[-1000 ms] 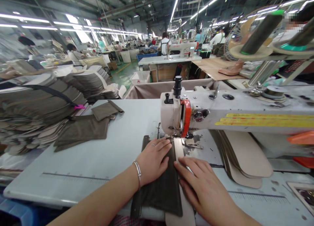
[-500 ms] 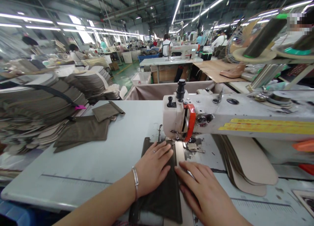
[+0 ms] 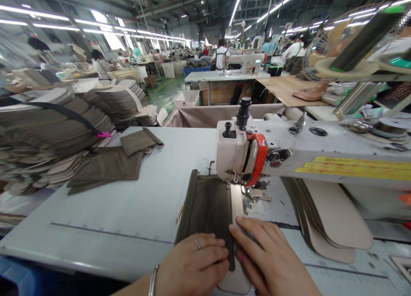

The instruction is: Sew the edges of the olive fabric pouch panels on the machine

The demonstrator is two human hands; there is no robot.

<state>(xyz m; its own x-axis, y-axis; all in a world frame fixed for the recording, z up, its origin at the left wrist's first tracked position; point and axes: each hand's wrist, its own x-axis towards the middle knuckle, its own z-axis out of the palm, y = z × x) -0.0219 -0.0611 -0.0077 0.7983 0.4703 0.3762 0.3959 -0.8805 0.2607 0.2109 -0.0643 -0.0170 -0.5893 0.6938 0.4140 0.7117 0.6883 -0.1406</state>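
Note:
A dark olive-brown fabric panel (image 3: 208,202) lies under the sewing machine's head (image 3: 231,152), its right edge on a pale strip (image 3: 237,202) that runs beneath the needle area. My left hand (image 3: 195,261) rests across the panel's near end, fingers stretched toward the seam edge; its thumb is hidden. Beside it, my right hand (image 3: 266,249) lies over the pale piece, fingertips touching the strip near the panel's edge. Both hands are open and pressing down. The needle is hard to make out behind the orange guard (image 3: 257,159).
Dark cut pieces (image 3: 105,170) lie on the table's left, next to tall stacks of panels (image 3: 51,129). Pale rounded pieces (image 3: 337,214) sit under the machine arm. Thread cones (image 3: 366,41) and a fan (image 3: 316,56) stand at right. Co-workers appear farther back.
My left hand has slid back toward me, from the panel's middle to its near end. More of the panel shows, its left edge lying flatter. My right hand stays almost in place.

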